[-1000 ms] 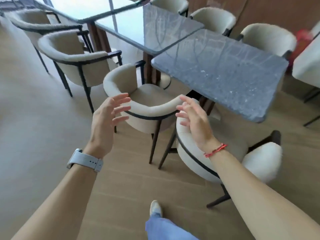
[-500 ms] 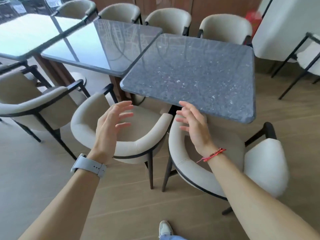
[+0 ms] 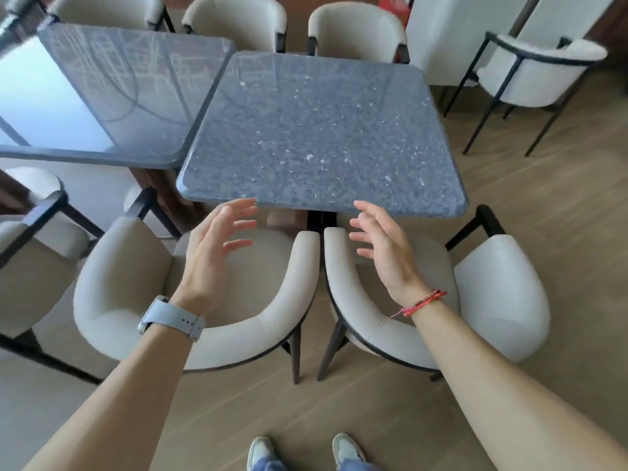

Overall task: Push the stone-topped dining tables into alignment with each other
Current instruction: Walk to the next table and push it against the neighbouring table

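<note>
Both left hand [image 3: 210, 253] and right hand [image 3: 384, 249], fingers [image 3: 238, 206] near speckled table [image 3: 319, 130] edge

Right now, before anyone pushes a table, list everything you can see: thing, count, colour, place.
stone-topped tables: two, dark grey, centre and upper left
chairs: at least seven, cream with black frames, round the tables
floor: one, light brown wood, underneath
shoes: two, pale, bottom edge
watch: one, grey, left wrist
bracelet: one, red, right wrist
left hand: one, open, by the centre table's near edge
right hand: one, open, beside it
</note>
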The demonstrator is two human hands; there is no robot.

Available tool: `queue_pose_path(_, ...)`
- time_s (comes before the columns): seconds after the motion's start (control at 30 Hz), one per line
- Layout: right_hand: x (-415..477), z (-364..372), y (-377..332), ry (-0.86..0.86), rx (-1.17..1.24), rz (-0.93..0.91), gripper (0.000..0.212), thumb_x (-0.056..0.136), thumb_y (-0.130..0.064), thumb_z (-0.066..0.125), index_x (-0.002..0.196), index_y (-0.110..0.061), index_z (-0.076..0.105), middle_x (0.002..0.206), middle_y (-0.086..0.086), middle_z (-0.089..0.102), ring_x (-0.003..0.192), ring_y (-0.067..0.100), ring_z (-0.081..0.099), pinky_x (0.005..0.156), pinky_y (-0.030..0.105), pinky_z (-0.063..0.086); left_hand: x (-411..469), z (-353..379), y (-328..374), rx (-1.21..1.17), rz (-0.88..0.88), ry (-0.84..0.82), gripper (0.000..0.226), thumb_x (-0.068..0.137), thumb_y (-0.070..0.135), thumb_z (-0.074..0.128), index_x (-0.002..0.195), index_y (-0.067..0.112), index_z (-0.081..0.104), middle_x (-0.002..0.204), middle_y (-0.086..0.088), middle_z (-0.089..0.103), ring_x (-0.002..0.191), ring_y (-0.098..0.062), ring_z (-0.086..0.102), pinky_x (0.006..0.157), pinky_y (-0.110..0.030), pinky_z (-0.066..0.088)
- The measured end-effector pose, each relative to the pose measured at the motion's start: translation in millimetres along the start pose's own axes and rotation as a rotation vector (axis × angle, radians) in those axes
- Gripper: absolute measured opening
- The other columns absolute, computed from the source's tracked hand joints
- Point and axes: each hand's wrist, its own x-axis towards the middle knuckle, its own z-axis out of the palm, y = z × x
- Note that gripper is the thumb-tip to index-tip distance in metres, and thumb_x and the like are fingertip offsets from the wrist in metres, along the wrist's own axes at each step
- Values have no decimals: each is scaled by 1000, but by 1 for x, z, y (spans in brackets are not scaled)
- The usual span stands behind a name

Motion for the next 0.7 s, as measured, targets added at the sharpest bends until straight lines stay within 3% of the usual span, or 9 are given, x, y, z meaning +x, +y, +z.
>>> queue_pose_path(0.17, 9, 16, 2, 53, -41, 37, 34, 86, -52, 48, 117, -47, 60, 108, -12, 68, 108, 18, 65, 94, 36, 52, 31, -19, -17, -20, -40, -37, 45, 89, 60, 48, 116, 33, 72, 125, -2, 71, 120, -27, 65, 98, -48, 51)
queue_pose_path(0.37, 48, 16, 16, 91, -89, 55, 44, 76, -65, 51, 115, -48, 62, 106, -14, 69, 104, 7, 67, 102, 37, 50, 67, -9, -39, 83, -74, -86, 37, 87, 63, 47, 107, 46, 73, 117, 11, 73, 117, -16, 64, 98, -39, 49)
queue_pose_path(0.5, 89, 11, 37, 72, -158, 90, 46, 86, -58, 54, 127, -39, 63, 111, -14, 67, 103, 1, 64, 97, 29, 47, 105, 8, -59, 203, -67, -107, 49, 81, 66, 46, 113, 37, 70, 119, 17, 69, 113, -1, 61, 102, -29, 45)
queue_pose_path(0.57, 108, 9, 53, 61, -194, 104, 35, 96, -49, 57, 128, -37, 63, 110, -13, 66, 97, -7, 61, 88, 15, 43, 124, 16, -77, 261, -87, -114, 54, 80, 68, 47, 117, 35, 69, 124, 15, 65, 119, -2, 58, 106, -30, 42)
queue_pose_path(0.63, 126, 7, 69, 61, -253, 116, 31, 100, -44, 57, 129, -36, 63, 118, -7, 66, 101, -4, 61, 84, 5, 39, 141, 22, -99, 322, -98, -130, 50, 82, 65, 50, 118, 36, 69, 132, 8, 60, 123, -6, 55, 109, -28, 41)
queue_pose_path(0.7, 147, 6, 89, 62, -319, 108, 34, 100, -44, 56, 132, -34, 62, 128, -1, 65, 114, 9, 60, 94, 16, 40, 158, 26, -120, 393, -103, -137, 46, 83, 63, 51, 116, 37, 68, 136, 5, 57, 127, -10, 54, 107, -23, 40)
